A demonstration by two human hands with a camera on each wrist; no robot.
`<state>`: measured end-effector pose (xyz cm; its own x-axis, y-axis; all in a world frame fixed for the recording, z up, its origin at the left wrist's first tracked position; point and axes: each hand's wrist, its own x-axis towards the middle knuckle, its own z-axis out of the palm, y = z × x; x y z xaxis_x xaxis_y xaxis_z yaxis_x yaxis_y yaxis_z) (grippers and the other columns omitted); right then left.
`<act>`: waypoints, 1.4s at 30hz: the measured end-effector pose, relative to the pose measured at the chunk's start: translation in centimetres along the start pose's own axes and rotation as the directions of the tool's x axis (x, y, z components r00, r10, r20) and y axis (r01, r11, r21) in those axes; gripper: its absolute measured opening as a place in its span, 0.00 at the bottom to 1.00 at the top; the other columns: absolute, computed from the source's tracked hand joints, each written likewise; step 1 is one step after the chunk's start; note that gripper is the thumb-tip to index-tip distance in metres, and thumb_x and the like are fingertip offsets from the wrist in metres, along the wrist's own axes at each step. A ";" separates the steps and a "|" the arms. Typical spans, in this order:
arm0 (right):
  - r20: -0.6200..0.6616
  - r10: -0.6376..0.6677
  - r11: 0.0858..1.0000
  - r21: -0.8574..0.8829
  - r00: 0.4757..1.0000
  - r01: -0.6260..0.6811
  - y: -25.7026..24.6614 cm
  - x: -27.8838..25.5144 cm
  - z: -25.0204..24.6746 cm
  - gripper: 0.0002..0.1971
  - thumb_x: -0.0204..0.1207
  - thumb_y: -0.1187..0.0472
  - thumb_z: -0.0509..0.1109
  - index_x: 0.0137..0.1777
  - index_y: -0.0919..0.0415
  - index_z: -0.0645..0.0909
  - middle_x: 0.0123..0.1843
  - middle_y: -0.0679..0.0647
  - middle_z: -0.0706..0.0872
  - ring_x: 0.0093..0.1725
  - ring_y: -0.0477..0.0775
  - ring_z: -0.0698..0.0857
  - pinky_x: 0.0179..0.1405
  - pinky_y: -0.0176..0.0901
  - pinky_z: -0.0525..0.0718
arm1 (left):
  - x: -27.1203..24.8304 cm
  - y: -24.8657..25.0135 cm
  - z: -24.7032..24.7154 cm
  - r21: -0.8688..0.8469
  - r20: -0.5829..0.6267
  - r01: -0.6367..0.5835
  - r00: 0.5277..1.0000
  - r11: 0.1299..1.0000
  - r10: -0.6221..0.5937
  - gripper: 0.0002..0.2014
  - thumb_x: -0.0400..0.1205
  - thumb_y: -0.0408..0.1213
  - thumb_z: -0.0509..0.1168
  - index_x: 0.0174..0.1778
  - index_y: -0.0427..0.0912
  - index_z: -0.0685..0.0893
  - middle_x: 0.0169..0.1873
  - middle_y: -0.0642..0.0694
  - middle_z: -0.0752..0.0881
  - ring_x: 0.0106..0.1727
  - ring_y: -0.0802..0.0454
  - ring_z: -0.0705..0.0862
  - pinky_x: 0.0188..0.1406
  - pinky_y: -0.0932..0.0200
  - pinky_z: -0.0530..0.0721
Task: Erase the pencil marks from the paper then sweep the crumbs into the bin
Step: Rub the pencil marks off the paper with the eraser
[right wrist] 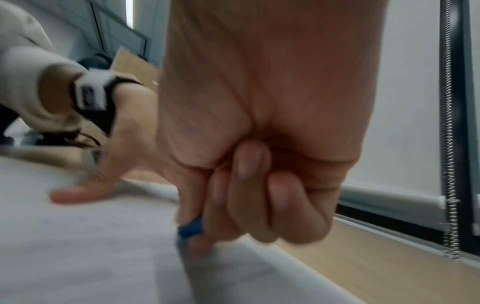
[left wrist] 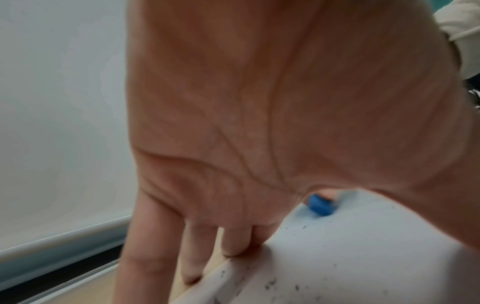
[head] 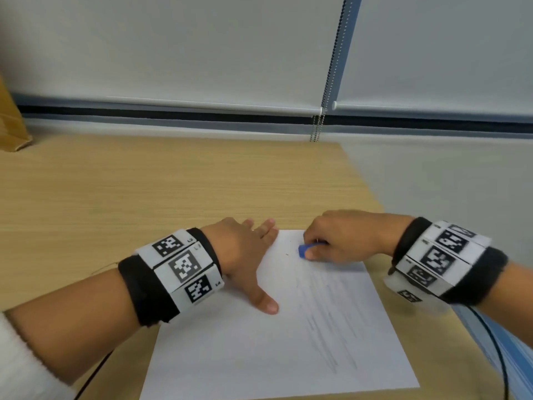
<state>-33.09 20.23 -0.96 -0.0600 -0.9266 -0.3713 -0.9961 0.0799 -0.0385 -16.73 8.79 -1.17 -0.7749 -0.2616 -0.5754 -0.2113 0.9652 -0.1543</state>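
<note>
A white sheet of paper (head: 259, 350) lies on the wooden desk (head: 144, 183), with faint grey pencil strokes (head: 326, 321) down its right half. My right hand (head: 340, 241) pinches a small blue eraser (head: 303, 251) and presses it on the paper near the far edge. The eraser (left wrist: 320, 205) also shows in the left wrist view, and as a blue tip (right wrist: 191, 227) under the curled fingers in the right wrist view. My left hand (head: 248, 255) lies flat with straight fingers on the paper's far left corner. Dark eraser crumbs (left wrist: 270, 286) speckle the paper.
A brown paper bag (head: 11, 119) stands at the desk's far left. A roller blind with a bead chain (head: 320, 122) hangs behind the desk. The desk's right edge (head: 375, 197) runs close to my right hand. A black cable (head: 496, 350) trails from my right wrist.
</note>
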 end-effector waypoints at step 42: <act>-0.095 0.054 0.994 -0.091 0.994 -0.062 -3.1 0.1 -0.3 0.12 0.82 0.50 0.61 0.40 0.56 0.73 0.31 0.47 0.72 0.36 0.58 0.76 0.33 0.46 0.69 | 0.0 0.1 0.0 0.008 0.004 0.019 1.000 1.000 -0.019 0.66 0.66 0.78 0.63 0.84 0.45 0.31 0.83 0.53 0.30 0.86 0.46 0.42 0.79 0.47 0.57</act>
<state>-30.04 19.74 -0.61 -0.1194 -0.9518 -0.2826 -0.9922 0.1038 0.0697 -16.72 8.93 -1.22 -0.7686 -0.2798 -0.5753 -0.2211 0.9601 -0.1715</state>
